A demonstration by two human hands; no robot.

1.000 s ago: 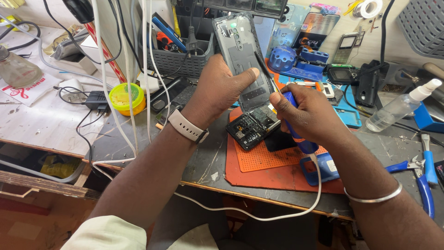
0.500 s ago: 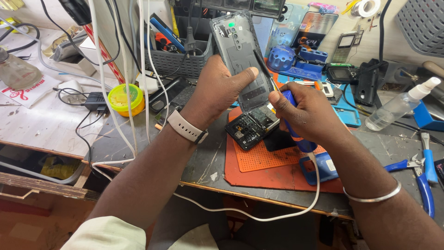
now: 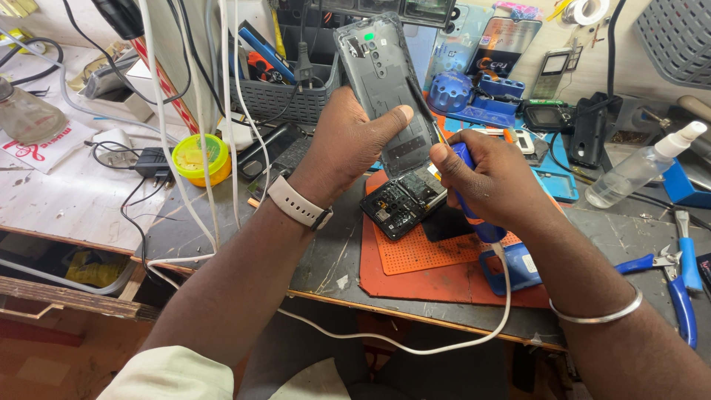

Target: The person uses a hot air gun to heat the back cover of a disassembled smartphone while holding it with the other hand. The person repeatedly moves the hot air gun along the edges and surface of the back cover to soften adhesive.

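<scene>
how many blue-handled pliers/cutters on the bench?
2. Both lie at the right end of the bench: blue-handled pliers near the front edge, and a second blue-handled tool just behind them. More may be hidden off frame or in the clutter.

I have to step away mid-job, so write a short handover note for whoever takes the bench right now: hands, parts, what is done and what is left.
Left hand: grips the grey phone back cover, lifted upright off the phone.
Right hand: holds the blue corded tool, its thin tip against the cover's right edge.
Opened phone body: lies on the orange mat, internals showing.
Blue pliers: on the bench at far right.
Done: cover is off the body.
Left: whatever is being worked along the cover's edge; the exact contact point is too small to tell.
</scene>
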